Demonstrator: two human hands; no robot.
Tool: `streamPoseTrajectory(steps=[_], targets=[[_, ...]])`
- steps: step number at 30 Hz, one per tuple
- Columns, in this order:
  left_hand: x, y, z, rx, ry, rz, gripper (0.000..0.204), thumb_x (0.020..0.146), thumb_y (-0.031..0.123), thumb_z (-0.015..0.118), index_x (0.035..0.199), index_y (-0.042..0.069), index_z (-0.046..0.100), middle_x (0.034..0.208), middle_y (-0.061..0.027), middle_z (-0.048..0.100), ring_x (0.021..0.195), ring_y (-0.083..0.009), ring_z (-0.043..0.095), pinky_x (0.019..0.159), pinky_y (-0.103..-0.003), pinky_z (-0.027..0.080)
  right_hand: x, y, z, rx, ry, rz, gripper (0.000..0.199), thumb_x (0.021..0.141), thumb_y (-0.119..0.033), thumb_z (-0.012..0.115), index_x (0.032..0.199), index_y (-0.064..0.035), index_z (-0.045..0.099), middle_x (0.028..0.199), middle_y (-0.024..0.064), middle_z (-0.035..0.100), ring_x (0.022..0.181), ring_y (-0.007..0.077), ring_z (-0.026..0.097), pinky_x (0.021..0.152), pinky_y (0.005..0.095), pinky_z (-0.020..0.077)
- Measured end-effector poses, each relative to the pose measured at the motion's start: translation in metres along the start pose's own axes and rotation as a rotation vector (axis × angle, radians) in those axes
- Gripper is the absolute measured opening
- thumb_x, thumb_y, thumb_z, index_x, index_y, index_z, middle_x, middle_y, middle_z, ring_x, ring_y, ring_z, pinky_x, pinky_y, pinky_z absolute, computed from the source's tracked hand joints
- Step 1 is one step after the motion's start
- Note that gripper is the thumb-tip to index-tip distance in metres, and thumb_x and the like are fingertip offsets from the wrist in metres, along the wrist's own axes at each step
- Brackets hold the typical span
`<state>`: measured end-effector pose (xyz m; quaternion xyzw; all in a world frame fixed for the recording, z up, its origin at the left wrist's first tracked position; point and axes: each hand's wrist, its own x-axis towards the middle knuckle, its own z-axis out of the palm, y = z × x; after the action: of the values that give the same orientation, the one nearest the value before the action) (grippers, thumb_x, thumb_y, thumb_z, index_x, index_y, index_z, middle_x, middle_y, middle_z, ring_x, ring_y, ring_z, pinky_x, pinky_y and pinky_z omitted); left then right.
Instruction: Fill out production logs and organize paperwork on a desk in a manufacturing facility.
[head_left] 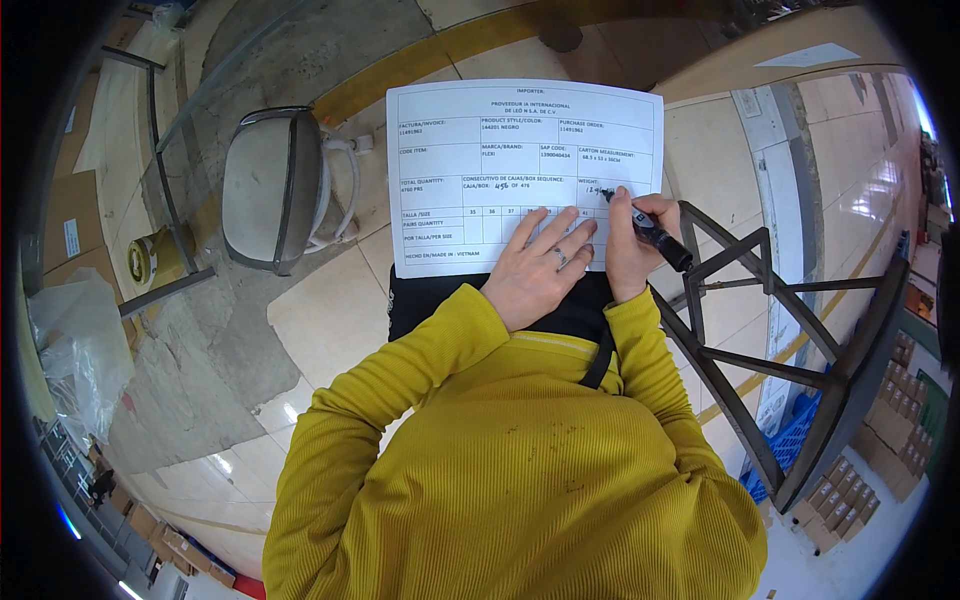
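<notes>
A white printed form (430, 225), ruled into boxes, lies across my lap. My left hand (540, 265) rests flat on its lower middle, fingers spread and a ring on one of them. In my right hand (628, 240) is a black marker (660, 244), gripped between thumb and fingers. Its tip meets the paper at a box on the right side, where some handwriting shows just left of it. Another handwritten entry stands in the middle box of the form.
On the left is a grey padded stool (268, 190); beyond it, a roll of tape (142, 260) and clear plastic wrap (80, 340). A dark metal frame (760, 370) stands close on my right, near a blue crate (793, 435) and stacked cartons (890, 420). A large cardboard box (740, 75) sits ahead.
</notes>
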<state>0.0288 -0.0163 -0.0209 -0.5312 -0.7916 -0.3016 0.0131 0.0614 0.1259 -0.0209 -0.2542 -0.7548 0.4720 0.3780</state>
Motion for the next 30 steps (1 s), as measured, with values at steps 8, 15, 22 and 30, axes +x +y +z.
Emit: streamPoseTrajectory(steps=[8,15,22,30], targets=[[0.015,0.004,-0.016,-0.173,-0.006,-0.067,0.024,0.076,0.02,0.066,0.092,0.003,0.064,0.115,-0.0082,0.056,0.108,-0.0248,0.049,0.094,-0.041,0.036,0.029,-0.005,-0.035,-0.089,0.203,0.072,0.025,0.081,-0.012,0.067,0.099,0.0009,0.056,0.09,0.0067,0.056,0.079,0.0121,0.052,0.072,0.0239,0.0427],[0.048,-0.002,-0.008,-0.515,0.159,-0.267,0.029,0.077,0.022,0.067,0.096,0.001,0.063,0.097,-0.0102,0.062,0.085,-0.0245,0.056,0.071,-0.031,0.045,0.027,-0.015,-0.046,-0.205,-0.168,0.118,0.021,0.085,-0.012,0.06,0.104,-0.0023,0.057,0.083,0.0043,0.057,0.076,0.0102,0.052,0.071,0.0221,0.0419],[0.059,-0.002,-0.007,-0.695,0.033,-0.545,0.035,0.076,0.024,0.07,0.102,0.003,0.062,0.091,-0.0085,0.061,0.073,-0.0155,0.054,0.065,-0.026,0.045,0.033,-0.006,-0.051,-0.032,-0.072,0.211,0.023,0.083,-0.008,0.062,0.103,-0.0016,0.055,0.084,0.0042,0.059,0.078,0.0104,0.055,0.073,0.022,0.0433],[0.07,-0.011,-0.013,-1.067,0.061,-0.673,0.061,0.075,0.032,0.072,0.119,0.001,0.043,0.091,-0.0054,0.05,0.081,-0.0114,0.048,0.068,-0.025,0.044,0.028,-0.051,-0.045,0.503,-0.36,0.364,0.047,0.068,0.007,0.072,0.11,-0.0007,0.051,0.092,0.0088,0.059,0.084,0.0134,0.059,0.075,0.0246,0.0512]])
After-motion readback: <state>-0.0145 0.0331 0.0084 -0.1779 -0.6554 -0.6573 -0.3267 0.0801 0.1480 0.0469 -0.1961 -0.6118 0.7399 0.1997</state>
